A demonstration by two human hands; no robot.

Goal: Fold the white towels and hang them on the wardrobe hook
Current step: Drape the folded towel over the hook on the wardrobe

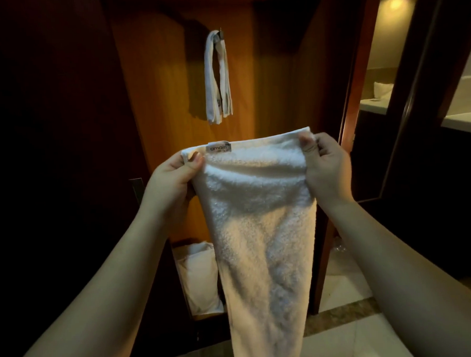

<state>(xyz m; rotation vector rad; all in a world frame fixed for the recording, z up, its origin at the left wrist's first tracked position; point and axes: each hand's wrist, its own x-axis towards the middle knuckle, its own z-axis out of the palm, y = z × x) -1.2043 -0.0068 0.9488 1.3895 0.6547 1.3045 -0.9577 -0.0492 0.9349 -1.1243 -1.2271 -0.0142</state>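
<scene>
The fluffy white terry towel (261, 231) hangs lengthwise before you, narrowing downward, its grey label (218, 147) on the top hem. Your left hand (171, 181) pinches its upper left corner; your right hand (326, 168) pinches the upper right. Beyond, a folded white towel (217, 78) drapes from the wardrobe hook (221, 31) on the orange-brown wooden panel (156, 87).

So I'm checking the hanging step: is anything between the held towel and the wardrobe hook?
Nothing visible blocks the way. Both hands hold the towel below the hook, open air between. The hook already carries a hung towel, so this one must share it.
</scene>
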